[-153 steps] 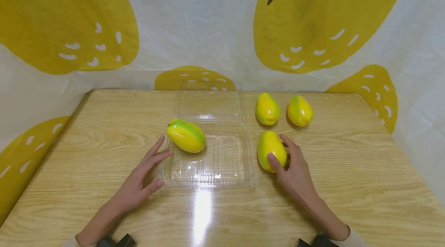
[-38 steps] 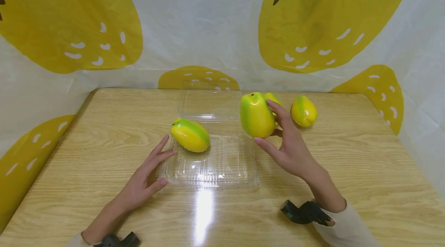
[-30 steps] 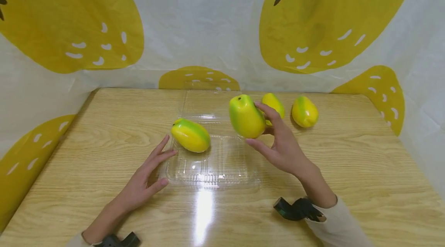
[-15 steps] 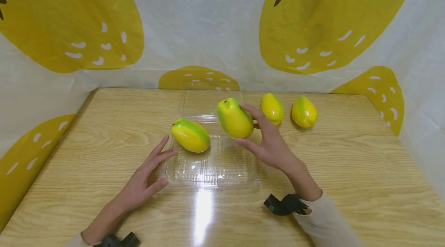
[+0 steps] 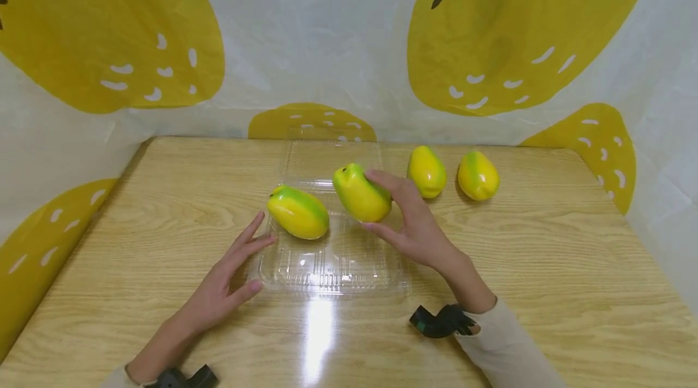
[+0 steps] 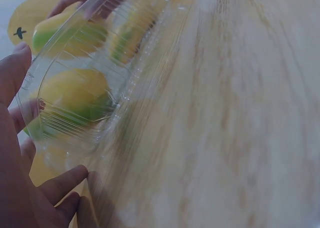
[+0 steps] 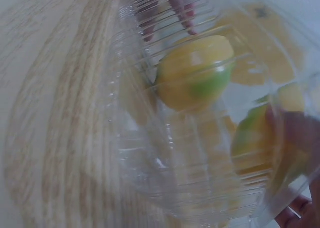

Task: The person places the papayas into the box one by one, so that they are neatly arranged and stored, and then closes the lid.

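A clear plastic clamshell box (image 5: 357, 260) lies with its lid folded back. One yellow-green papaya (image 5: 299, 213) rests in its left half; the box wall covers that papaya (image 6: 75, 95) in the left wrist view. My right hand (image 5: 422, 230) grips a second papaya (image 5: 361, 195) over the right half of the box, thumb below and fingers on the far side. This held papaya (image 7: 252, 143) shows through the plastic in the right wrist view. My left hand (image 5: 218, 285) has its fingers spread, with fingertips right at the left rim of the box.
Two more papayas stand right of the box toward the back, a nearer one (image 5: 427, 171) and one farther right (image 5: 478, 176). Behind the wooden table (image 5: 545, 291) hangs a white cloth (image 5: 311, 30) with yellow fruit prints. Black wrist cameras sit on both forearms.
My right hand has lifted a papaya from the table right of the box, carried it left over the box, then lowered and tilted it. My left hand stays at the left rim.
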Demonstrator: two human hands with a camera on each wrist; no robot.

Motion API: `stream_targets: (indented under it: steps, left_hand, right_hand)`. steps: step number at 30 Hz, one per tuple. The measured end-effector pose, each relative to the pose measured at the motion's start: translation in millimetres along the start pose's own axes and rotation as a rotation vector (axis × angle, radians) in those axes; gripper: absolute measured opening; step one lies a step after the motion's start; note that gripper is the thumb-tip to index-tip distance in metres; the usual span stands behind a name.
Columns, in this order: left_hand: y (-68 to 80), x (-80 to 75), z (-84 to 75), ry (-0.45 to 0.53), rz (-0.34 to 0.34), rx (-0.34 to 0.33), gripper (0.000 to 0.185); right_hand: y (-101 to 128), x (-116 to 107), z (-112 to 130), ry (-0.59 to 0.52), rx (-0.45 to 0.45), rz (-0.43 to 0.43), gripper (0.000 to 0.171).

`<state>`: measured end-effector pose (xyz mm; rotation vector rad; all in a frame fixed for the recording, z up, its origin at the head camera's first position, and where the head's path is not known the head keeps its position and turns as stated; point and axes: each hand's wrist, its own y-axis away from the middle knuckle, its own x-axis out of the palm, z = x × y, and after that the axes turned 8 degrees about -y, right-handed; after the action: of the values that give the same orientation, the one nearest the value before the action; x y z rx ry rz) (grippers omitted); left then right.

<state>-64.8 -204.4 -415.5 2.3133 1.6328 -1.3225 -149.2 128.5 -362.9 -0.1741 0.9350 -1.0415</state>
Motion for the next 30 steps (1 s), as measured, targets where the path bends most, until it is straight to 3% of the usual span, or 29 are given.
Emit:
stream_targets:
  steps: [30]
  left_hand:
    - [-0.5, 0.3, 0.4, 0.003, 0.001, 0.001, 0.056]
  right_hand:
    - [1.2, 6.7, -5.6, 0.094, 0.059, 0.136, 0.076]
